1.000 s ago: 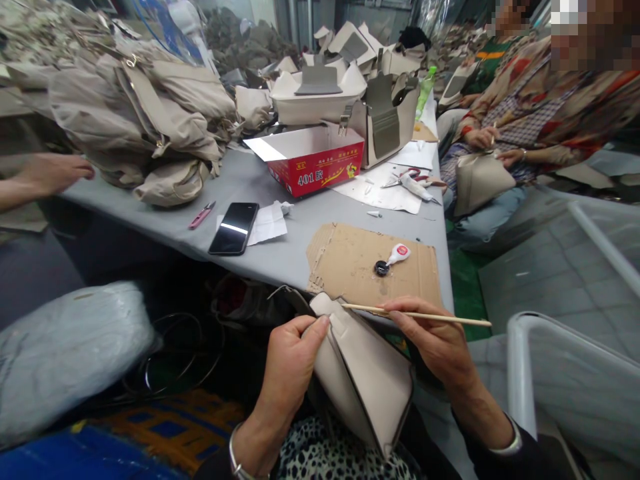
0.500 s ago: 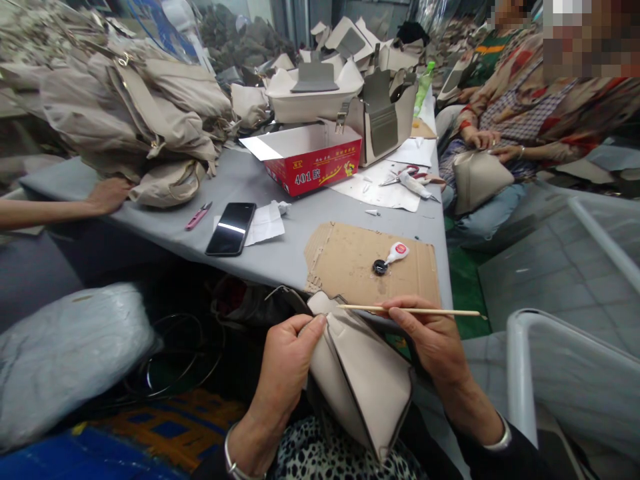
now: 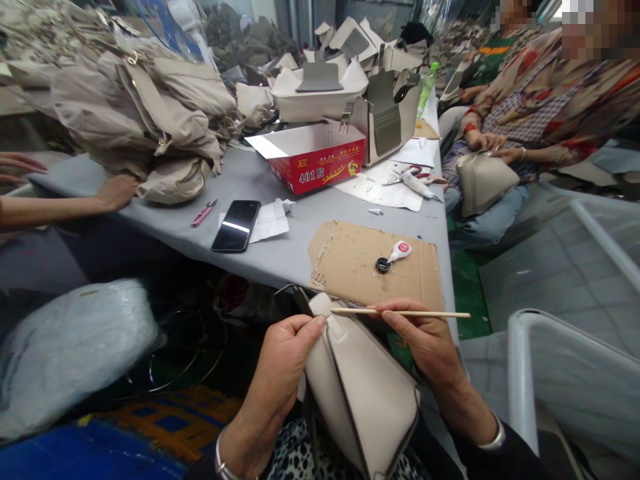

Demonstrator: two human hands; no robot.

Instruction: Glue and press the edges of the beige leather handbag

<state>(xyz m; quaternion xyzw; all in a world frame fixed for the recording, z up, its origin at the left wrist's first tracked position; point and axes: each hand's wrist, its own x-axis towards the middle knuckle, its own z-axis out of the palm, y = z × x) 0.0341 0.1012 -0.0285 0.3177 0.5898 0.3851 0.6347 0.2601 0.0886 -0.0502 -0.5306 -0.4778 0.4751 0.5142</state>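
Note:
A beige handbag (image 3: 373,377) with dark edges rests tilted on my lap, against the table's front edge. My left hand (image 3: 287,357) pinches its upper corner between thumb and fingers. A thin wooden stick (image 3: 440,314) lies level in my right hand (image 3: 420,337), held between thumb and fingertips. The stick's left tip is at the bag's top, close to my left thumb; whether it touches cannot be told. Just beyond, on a cardboard sheet (image 3: 330,257), lie a small white glue bottle (image 3: 401,251) and a black round cap (image 3: 383,265), the bottle's nozzle at the cap.
On the grey table are a phone (image 3: 236,227), pink thread snips (image 3: 204,213), a red box (image 3: 320,167), pliers (image 3: 400,177) and piled bags (image 3: 135,120). A co-worker's hand (image 3: 117,192) is at left. Another person at right holds a bag (image 3: 483,180). A metal rail (image 3: 523,373) stands right.
The stick's tip has shifted slightly left along the bag's top with my right hand. The bag hangs a little lower, and the view has shifted slightly. Another hand appears at the far left.

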